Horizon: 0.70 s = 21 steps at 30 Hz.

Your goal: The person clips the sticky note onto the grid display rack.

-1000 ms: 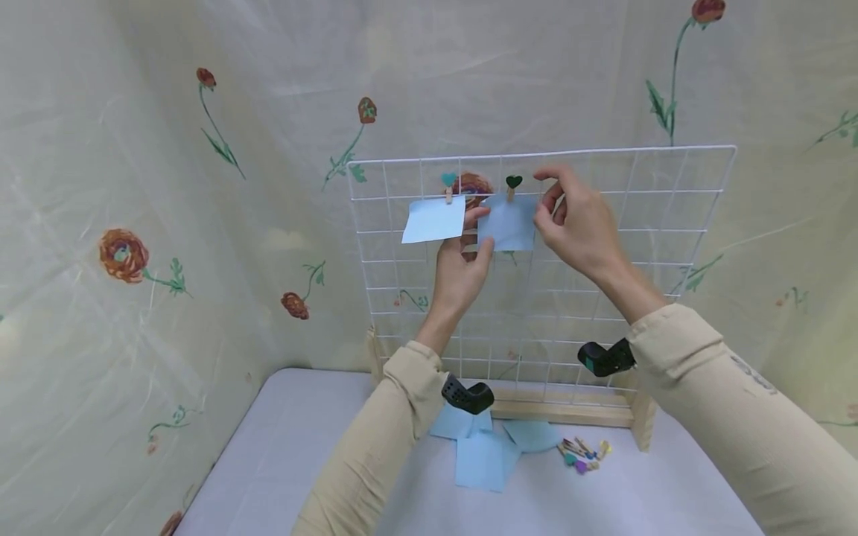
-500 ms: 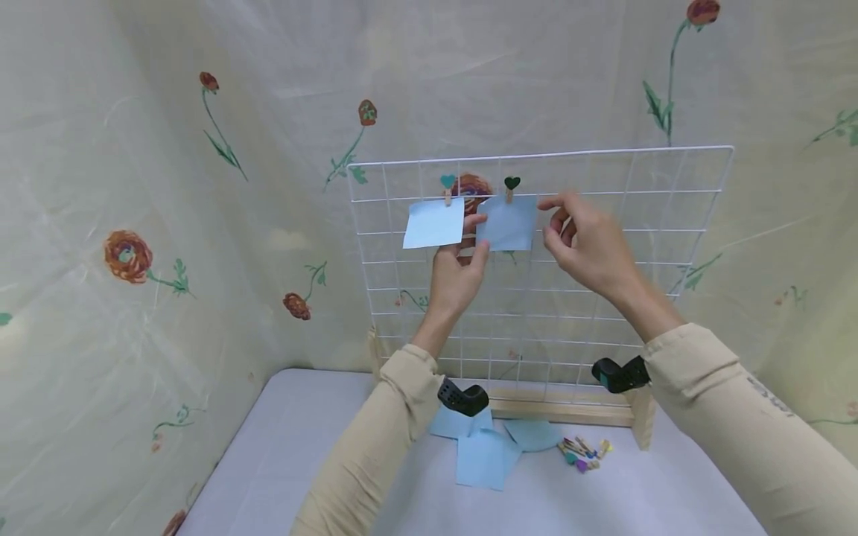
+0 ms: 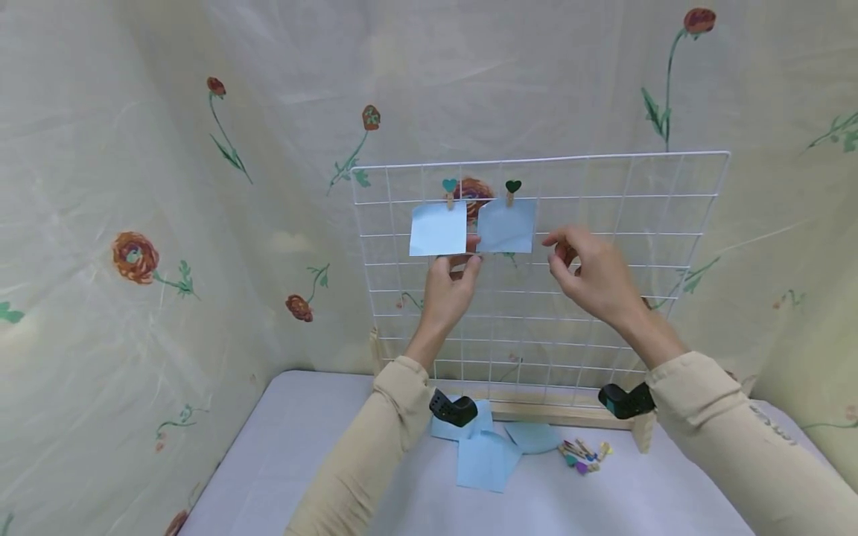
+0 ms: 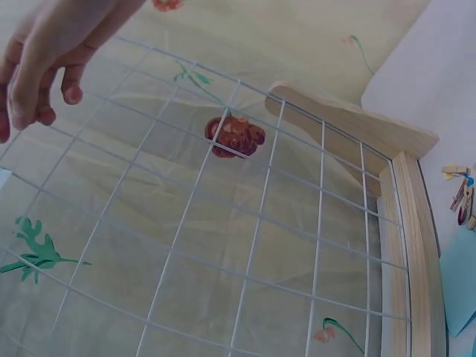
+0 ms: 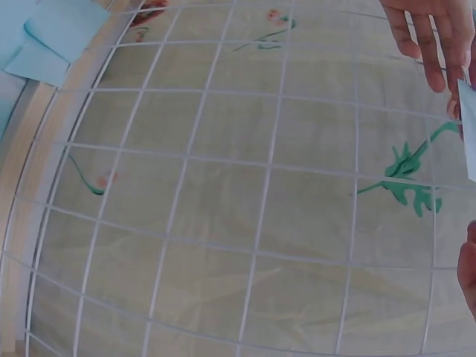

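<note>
Left blue sheet (image 3: pixel 438 229): squarish, pale, hung by a turquoise heart peg (image 3: pixel 449 193) on white wire grid (image 5: pixel 281 95). My left hand (image 3: pixel 447 294): at its lower right corner, fingers relaxed; contact unclear. Right blue sheet (image 3: pixel 507 225): slightly deeper, hung by a dark green heart peg (image 3: pixel 512 193). My right hand (image 3: pixel 592 274): to its right, apart, loosely curled, holding nothing. Pale lilac tabletop (image 3: pixel 304 424): loose blue sheets (image 3: pixel 485 461), small mixed pegs (image 3: pixel 581 455). Behind: cream backdrop (image 3: pixel 288 45), red flowers.

Pale blue notes (image 3: pixel 506 229), white grid (image 3: pixel 590 156), red-flowered cream backdrop (image 3: pixel 536 82)
</note>
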Each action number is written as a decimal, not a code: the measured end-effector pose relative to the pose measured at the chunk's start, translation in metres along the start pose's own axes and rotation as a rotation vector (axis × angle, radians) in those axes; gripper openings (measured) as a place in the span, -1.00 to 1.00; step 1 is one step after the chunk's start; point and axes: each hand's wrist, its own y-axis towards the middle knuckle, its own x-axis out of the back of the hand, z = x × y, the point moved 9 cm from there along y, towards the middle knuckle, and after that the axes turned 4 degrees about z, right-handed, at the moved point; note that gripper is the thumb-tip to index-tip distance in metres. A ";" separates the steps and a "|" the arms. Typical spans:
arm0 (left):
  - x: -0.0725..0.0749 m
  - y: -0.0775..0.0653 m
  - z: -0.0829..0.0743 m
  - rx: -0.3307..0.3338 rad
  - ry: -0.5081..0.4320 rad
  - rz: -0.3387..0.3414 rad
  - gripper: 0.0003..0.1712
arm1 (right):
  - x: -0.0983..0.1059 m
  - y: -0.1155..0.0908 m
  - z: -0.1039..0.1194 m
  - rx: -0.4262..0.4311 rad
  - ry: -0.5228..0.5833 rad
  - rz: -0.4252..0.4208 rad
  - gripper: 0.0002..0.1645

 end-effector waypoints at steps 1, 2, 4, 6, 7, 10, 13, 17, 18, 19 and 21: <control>0.000 -0.001 0.001 -0.001 0.002 0.001 -0.69 | -0.001 -0.001 0.000 0.000 -0.002 -0.001 -0.78; 0.000 -0.001 0.001 -0.001 0.006 0.001 -0.68 | -0.002 -0.001 -0.001 0.003 -0.004 -0.004 -0.78; 0.001 -0.002 0.003 -0.002 0.014 -0.001 -0.68 | -0.004 -0.003 -0.001 0.007 -0.008 -0.006 -0.79; 0.000 -0.003 0.003 -0.011 0.022 0.002 -0.68 | -0.005 -0.005 -0.002 0.011 -0.008 -0.010 -0.79; 0.000 -0.004 0.003 -0.015 0.027 0.004 -0.68 | -0.006 -0.006 -0.002 0.015 -0.007 -0.012 -0.80; 0.000 -0.005 0.004 -0.031 0.032 0.008 -0.69 | -0.007 -0.008 -0.002 0.018 -0.008 -0.020 -0.81; -0.001 -0.006 0.006 -0.031 0.037 0.014 -0.70 | -0.009 -0.012 -0.004 0.009 -0.007 -0.020 -0.82; -0.002 -0.012 0.008 -0.005 0.044 0.030 -0.69 | -0.015 -0.018 -0.006 -0.007 -0.009 -0.009 -0.83; -0.001 -0.014 0.005 -0.003 0.047 0.035 -0.68 | -0.016 -0.019 -0.007 -0.006 -0.012 -0.007 -0.83; 0.000 -0.017 0.002 0.000 0.048 0.039 -0.67 | -0.017 -0.021 -0.007 -0.005 -0.012 -0.004 -0.83; 0.001 -0.022 -0.006 -0.003 0.040 0.051 -0.67 | -0.019 -0.025 -0.008 -0.001 -0.012 -0.005 -0.83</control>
